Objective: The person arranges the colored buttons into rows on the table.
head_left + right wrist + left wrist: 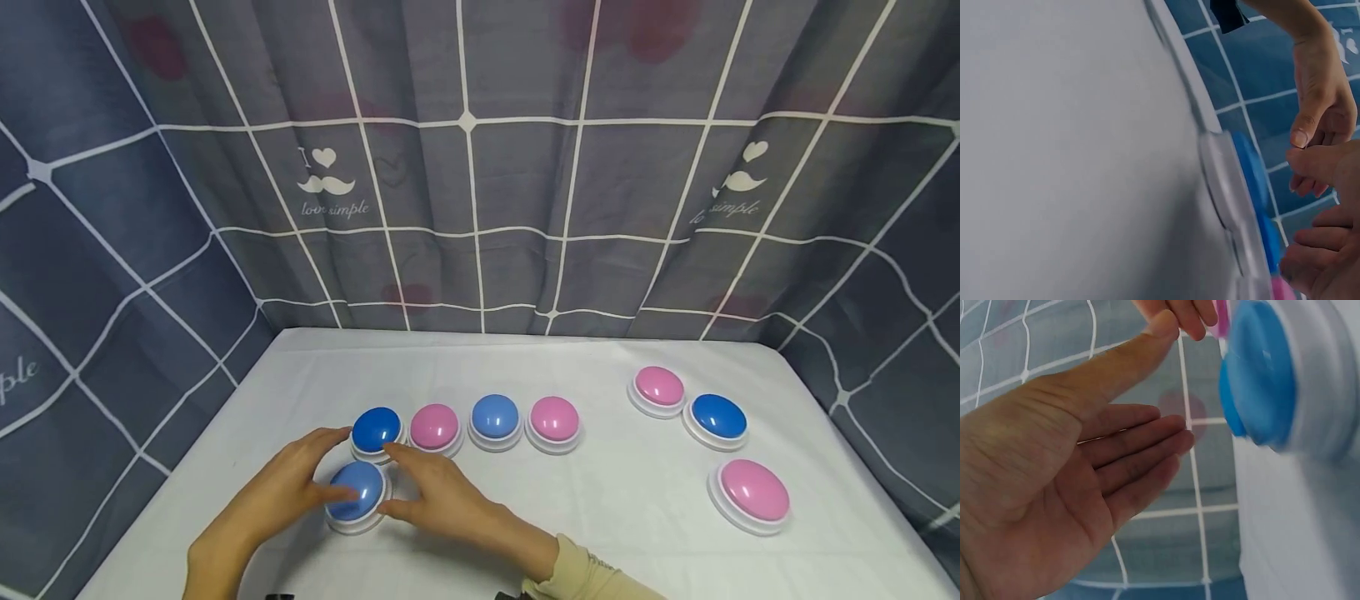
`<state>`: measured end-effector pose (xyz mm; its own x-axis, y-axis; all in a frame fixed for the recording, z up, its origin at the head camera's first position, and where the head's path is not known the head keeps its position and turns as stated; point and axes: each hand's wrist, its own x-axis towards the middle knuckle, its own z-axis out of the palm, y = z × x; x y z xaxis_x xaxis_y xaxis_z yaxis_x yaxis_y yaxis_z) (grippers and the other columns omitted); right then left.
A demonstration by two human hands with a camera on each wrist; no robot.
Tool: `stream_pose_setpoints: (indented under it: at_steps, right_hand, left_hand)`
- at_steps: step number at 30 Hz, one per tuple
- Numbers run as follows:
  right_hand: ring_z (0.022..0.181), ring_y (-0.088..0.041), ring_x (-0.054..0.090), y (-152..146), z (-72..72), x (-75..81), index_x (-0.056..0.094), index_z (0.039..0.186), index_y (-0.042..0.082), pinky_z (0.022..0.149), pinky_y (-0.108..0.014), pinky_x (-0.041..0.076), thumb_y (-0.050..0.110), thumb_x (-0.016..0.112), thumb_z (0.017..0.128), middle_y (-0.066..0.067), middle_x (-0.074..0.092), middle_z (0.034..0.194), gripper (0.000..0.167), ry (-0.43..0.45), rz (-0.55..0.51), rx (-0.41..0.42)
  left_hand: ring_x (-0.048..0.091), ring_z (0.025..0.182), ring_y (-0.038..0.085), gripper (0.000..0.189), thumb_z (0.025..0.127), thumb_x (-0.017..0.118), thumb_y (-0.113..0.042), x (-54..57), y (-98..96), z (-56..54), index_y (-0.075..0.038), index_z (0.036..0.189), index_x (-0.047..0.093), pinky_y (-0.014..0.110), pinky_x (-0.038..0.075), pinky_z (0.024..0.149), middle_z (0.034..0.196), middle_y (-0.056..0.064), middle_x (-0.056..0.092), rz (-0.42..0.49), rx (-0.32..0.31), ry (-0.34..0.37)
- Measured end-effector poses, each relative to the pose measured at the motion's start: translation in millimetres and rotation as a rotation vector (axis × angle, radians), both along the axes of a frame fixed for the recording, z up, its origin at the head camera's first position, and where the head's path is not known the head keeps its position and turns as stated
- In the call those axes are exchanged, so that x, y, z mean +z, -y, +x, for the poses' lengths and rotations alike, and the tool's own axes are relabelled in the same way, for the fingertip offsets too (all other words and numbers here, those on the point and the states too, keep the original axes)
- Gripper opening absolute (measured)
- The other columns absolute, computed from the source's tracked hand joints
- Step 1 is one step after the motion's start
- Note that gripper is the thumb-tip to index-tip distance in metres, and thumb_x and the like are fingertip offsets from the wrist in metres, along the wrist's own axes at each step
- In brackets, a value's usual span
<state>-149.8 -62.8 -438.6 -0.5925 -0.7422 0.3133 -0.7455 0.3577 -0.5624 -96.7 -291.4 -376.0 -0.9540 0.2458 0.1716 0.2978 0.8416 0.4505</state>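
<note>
A light blue dome button on a round white base sits at the table's front left, directly before a dark blue button. My left hand hovers at the light blue button's left, its thumb overlapping the dome in the head view. In the left wrist view its fingers extend loosely, holding nothing. From the right, my right hand reaches over, thumb near the light blue button's edge and fingers by the dark blue one. Nothing shows in its grasp in the right wrist view, where its fingers look slightly bent.
Rightward along the row stand a pink button, a light blue button and another pink button. Farther right are a pink, a dark blue and a larger-looking pink button. Grey checked curtains border the white table.
</note>
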Motion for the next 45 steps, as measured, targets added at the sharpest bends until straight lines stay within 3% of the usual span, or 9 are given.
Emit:
stream_pose_setpoints:
  at_steps: [7,12,18,26,36,45]
  right_hand:
    - [0.128,-0.019,0.053,-27,-12.4,12.8,0.049,0.145,0.006,0.104,-0.034,0.043,0.035,0.073,0.091,-0.005,0.056,0.141,0.065,0.069,-0.085,-0.092]
    - [0.130,-0.024,0.051,-53,-21.6,20.7,0.049,0.146,0.010,0.105,-0.044,0.042,0.034,0.073,0.090,-0.005,0.054,0.143,0.066,0.125,-0.144,-0.182]
    - [0.129,-0.024,0.052,-82,-30.5,28.7,0.050,0.145,0.015,0.104,-0.048,0.043,0.032,0.074,0.089,-0.004,0.056,0.140,0.064,0.151,-0.206,-0.302]
    - [0.128,-0.026,0.053,-129,-39.0,37.7,0.055,0.141,0.010,0.106,-0.049,0.041,0.026,0.080,0.085,-0.007,0.059,0.137,0.064,0.068,-0.257,-0.405]
    - [0.128,-0.033,0.053,-194,-40.8,38.8,0.054,0.141,0.005,0.102,-0.054,0.043,0.024,0.080,0.085,-0.013,0.059,0.137,0.065,0.011,-0.223,-0.555]
    - [0.128,-0.042,0.049,-256,-33.7,39.7,0.050,0.143,0.005,0.096,-0.063,0.043,0.032,0.076,0.089,-0.019,0.054,0.141,0.066,0.015,-0.130,-0.752]
  left_hand:
    - [0.053,0.124,0.042,0.077,0.078,0.085,-0.035,18.7,-25.2,-24.0,-0.001,0.139,0.053,0.060,0.045,0.096,0.135,0.019,0.056,-0.044,0.019,0.054]
    - [0.053,0.125,0.041,0.078,0.082,0.080,-0.042,25.8,-45.7,-38.4,-0.002,0.142,0.051,0.059,0.045,0.096,0.139,0.019,0.054,-0.055,-0.021,0.044]
    - [0.052,0.128,0.036,0.075,0.083,0.079,-0.041,25.8,-72.0,-53.9,-0.001,0.140,0.053,0.055,0.043,0.102,0.138,0.016,0.055,-0.062,-0.088,0.011]
    - [0.050,0.131,0.029,0.078,0.083,0.078,-0.045,27.3,-113.5,-70.4,-0.004,0.143,0.051,0.050,0.041,0.105,0.142,0.010,0.054,-0.046,-0.192,-0.012]
    - [0.048,0.133,0.026,0.074,0.085,0.075,-0.047,25.7,-167.9,-83.4,-0.011,0.145,0.051,0.050,0.043,0.104,0.144,0.007,0.052,-0.064,-0.289,0.020]
    - [0.049,0.131,0.018,0.072,0.087,0.075,-0.046,16.4,-222.7,-99.7,-0.006,0.143,0.052,0.037,0.041,0.107,0.141,0.005,0.054,-0.024,-0.423,-0.008]
